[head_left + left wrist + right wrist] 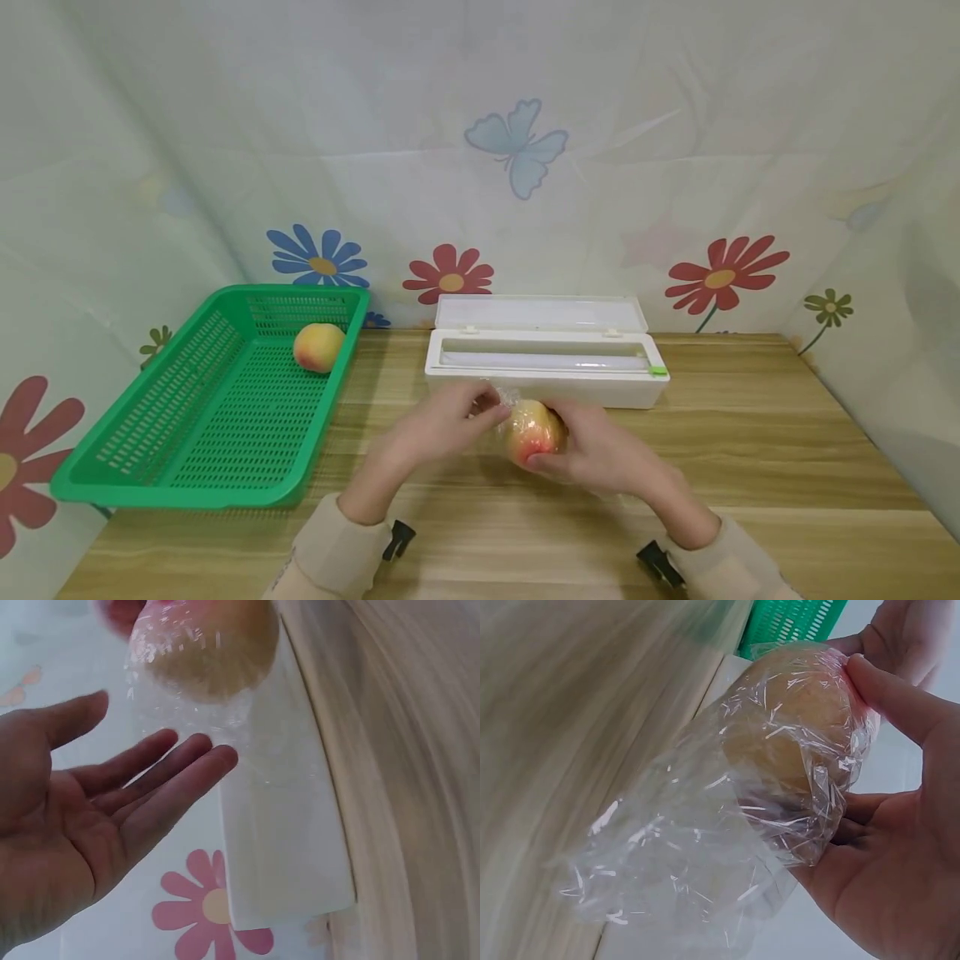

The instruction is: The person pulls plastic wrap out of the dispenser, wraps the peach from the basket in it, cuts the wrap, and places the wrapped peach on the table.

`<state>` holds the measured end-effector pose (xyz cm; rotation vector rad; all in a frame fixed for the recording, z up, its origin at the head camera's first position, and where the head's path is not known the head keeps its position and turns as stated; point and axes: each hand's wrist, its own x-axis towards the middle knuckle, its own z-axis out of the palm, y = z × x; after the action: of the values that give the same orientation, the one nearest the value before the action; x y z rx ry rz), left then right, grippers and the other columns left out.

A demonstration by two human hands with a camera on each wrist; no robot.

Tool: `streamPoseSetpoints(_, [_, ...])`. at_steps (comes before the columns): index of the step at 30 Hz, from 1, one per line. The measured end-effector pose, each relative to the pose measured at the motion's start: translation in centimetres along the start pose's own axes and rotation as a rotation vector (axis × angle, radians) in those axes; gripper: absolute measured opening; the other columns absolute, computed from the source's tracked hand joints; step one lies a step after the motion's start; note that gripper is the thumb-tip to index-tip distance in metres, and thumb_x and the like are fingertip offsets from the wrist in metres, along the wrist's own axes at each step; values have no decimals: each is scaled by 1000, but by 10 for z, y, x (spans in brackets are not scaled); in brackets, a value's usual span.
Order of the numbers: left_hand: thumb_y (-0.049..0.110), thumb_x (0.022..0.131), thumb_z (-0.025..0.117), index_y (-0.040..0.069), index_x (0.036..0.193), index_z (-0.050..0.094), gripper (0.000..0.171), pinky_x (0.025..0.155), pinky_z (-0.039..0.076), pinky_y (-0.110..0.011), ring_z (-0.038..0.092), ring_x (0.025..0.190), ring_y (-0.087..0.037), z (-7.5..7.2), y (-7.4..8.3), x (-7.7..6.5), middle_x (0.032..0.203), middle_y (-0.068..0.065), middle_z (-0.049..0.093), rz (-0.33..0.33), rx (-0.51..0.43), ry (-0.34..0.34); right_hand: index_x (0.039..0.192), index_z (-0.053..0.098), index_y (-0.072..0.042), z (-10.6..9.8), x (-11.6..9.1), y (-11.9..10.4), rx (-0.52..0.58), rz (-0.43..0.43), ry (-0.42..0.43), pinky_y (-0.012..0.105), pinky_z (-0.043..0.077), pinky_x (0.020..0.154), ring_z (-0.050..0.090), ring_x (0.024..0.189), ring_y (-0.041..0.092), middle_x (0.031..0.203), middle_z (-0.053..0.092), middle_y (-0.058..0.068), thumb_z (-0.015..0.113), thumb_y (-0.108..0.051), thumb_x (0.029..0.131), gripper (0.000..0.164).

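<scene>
A yellow and red peach [534, 432] is held above the table, with clear plastic wrap [682, 855] around it. My right hand [607, 450] grips the peach, thumb on the near side and fingers behind. In the right wrist view, a loose crumpled length of the wrap trails off the fruit. My left hand [450, 423] is beside the peach on its left, fingers loosely bent. In the left wrist view its fingertips [225, 756] are right at the wrap's edge below the peach, and the palm holds nothing.
Behind the hands stands a white wrap dispenser box [547, 389], lid up, with a roll [543, 361] inside and a green tab at its right end. At the left sits a green basket [315, 450] holding another peach [318, 347]. A flowered cloth [525, 233] hangs behind the wooden table [750, 450].
</scene>
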<state>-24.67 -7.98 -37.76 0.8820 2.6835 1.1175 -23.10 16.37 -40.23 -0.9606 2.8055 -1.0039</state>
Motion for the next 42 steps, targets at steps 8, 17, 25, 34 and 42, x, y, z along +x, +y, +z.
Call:
streamPoseSetpoints(8, [31,108,54,9,116,64,26,85,55,-33,64,95,-17,9,-5,7,105,-1,66,-31,-176,103,134,56,-9,-1,2,-4,45,-53,70,36,55,90,62,103,12,118,63,-3,87,-26,85,61])
streamPoseSetpoints(17, [27,109,53,9,115,62,21,80,57,-40,63,90,-20,13,-8,12,102,-5,64,4,-342,203,142,51,-7,-3,3,-11,-9,-80,149,42,52,97,60,113,15,129,62,2,90,-25,81,75])
streamPoseSetpoints(25, [23,105,62,14,112,62,12,77,58,-33,62,99,-18,16,-2,13,105,-1,63,30,-370,316,139,53,-1,-5,0,-15,-81,-137,204,44,53,96,61,113,21,129,63,8,93,-25,78,77])
streamPoseSetpoints(34, [17,105,61,10,117,71,17,83,58,-31,64,102,-15,19,3,13,111,0,69,122,-282,331,138,56,3,-7,-2,-19,-123,-234,286,49,51,99,59,121,29,133,62,14,96,-21,74,79])
streamPoseSetpoints(42, [34,97,74,8,137,60,49,98,52,-35,62,115,-13,13,5,9,129,1,64,233,-163,195,136,58,3,-13,-5,-20,-82,-244,287,42,55,93,63,117,24,130,65,11,95,-21,74,77])
